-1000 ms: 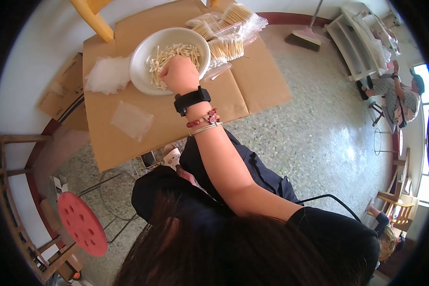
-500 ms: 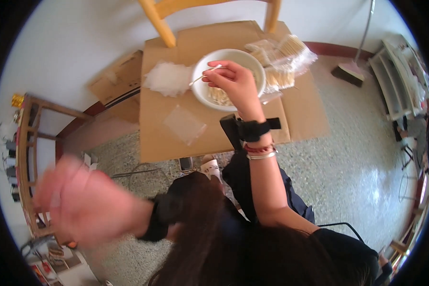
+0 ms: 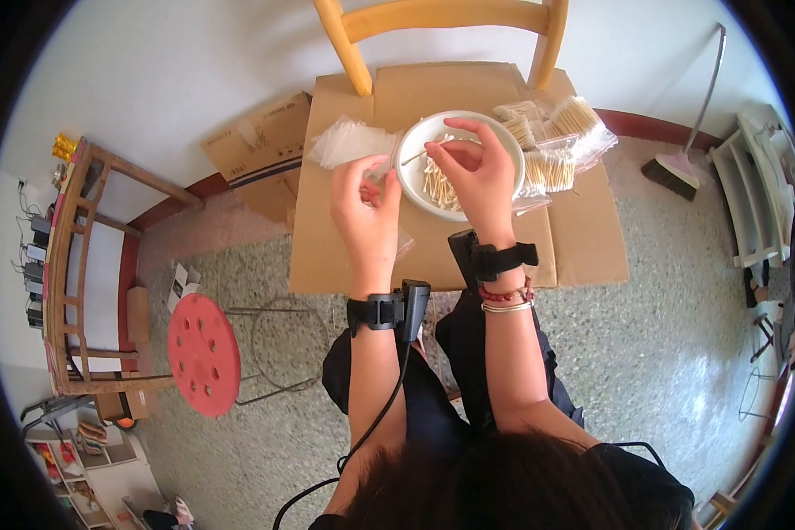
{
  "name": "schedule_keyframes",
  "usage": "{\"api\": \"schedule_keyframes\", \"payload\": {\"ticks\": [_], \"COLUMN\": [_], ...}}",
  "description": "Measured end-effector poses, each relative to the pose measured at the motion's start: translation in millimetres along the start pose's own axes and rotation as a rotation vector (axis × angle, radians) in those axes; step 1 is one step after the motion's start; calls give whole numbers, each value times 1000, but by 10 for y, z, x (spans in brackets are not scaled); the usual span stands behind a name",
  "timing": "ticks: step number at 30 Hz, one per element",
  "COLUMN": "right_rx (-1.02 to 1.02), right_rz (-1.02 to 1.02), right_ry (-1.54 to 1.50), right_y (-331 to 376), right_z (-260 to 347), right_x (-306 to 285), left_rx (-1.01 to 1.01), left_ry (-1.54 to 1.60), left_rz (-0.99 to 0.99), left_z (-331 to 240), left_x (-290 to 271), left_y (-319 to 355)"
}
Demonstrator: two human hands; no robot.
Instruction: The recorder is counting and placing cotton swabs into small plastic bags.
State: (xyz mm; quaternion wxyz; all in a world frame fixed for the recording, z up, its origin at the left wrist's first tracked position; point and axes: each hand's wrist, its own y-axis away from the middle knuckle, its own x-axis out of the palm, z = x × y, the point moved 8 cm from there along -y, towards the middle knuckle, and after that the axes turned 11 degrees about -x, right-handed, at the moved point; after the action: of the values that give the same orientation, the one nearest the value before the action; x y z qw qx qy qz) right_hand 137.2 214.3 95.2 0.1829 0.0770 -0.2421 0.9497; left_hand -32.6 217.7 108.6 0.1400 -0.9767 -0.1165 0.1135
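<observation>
A white bowl (image 3: pixel 511 187) with many loose cotton swabs (image 3: pixel 439 184) in it stands on a cardboard-covered surface. Over it, my right hand (image 3: pixel 481 177) pinches one cotton swab (image 3: pixel 412 159) between thumb and forefinger, its free end pointing left. My left hand (image 3: pixel 366 205) is just left of the bowl's rim, fingers curled and thumb and forefinger tips close together; what is between them, if anything, I cannot make out. Behind it lies a pile of clear plastic bags (image 3: pixel 349 141). One more clear bag (image 3: pixel 404 244) is partly hidden under my left hand.
Bagged bundles of swabs (image 3: pixel 556 146) lie right of the bowl on the cardboard (image 3: pixel 592 247). A wooden chair back (image 3: pixel 450 18) rises behind. On the floor are a red stool (image 3: pixel 205 353) at left, a cardboard box (image 3: pixel 256 141), a broom (image 3: pixel 671 174) and a white shelf (image 3: pixel 751 194).
My left hand has swung from the far lower left to beside the bowl. My right hand still pinches the cotton swab over the bowl. The view has shifted, bringing the red stool into sight.
</observation>
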Motion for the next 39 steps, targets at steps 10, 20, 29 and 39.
{"api": "schedule_keyframes", "payload": {"ticks": [10,20,29,39], "right_rx": [-277,-51,-29,20], "right_rz": [356,342,451,362], "right_ry": [294,53,125,414], "right_y": [52,50,118,102], "right_z": [232,43,44,-144], "right_x": [375,323,425,313], "left_rx": [-8,-487,-464,-277], "left_ry": [-26,668,514,-724], "left_rz": [45,187,236,532], "left_z": [143,348,367,1098], "left_x": [44,-42,-147,-165], "left_y": [33,63,39,299]}}
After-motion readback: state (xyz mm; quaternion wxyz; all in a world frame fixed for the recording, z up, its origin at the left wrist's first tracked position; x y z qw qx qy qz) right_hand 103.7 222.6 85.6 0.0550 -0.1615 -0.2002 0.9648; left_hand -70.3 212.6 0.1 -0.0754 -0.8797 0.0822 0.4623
